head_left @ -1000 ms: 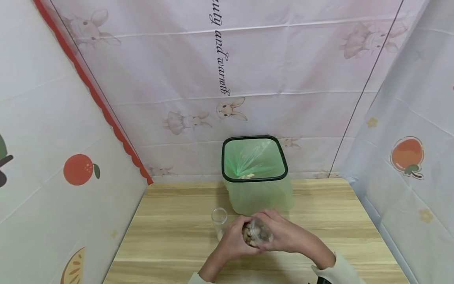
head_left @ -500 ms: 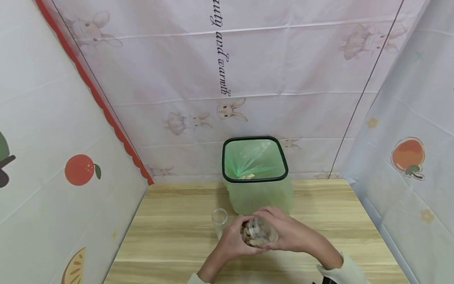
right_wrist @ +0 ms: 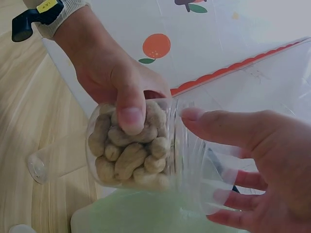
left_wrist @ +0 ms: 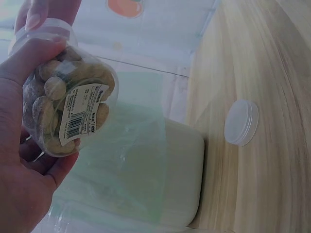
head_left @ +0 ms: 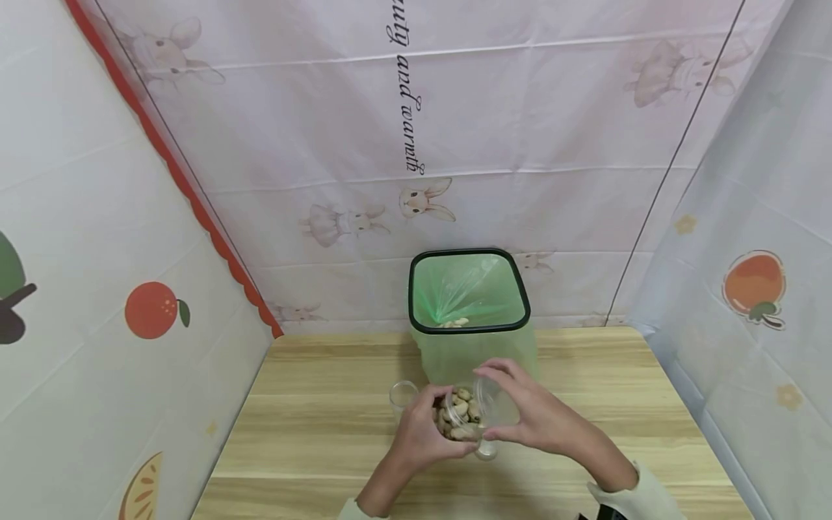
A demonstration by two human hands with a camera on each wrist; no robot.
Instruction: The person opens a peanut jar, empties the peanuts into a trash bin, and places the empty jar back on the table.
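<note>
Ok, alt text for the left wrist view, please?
The left hand grips a clear, labelled jar of in-shell peanuts, the right hand by its mouth. Behind stands a green-lined bin; a white lid lies on the wooden table.

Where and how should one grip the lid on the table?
Pinch the lid by opposite sides of its rim, probably from above and the person's side: it lies flat, a low disc, and the right hand crowds its far side in the head view.

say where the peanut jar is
Head view, lower centre: the peanut jar is in the left hand, on the near side of the green-lined bin.
</note>
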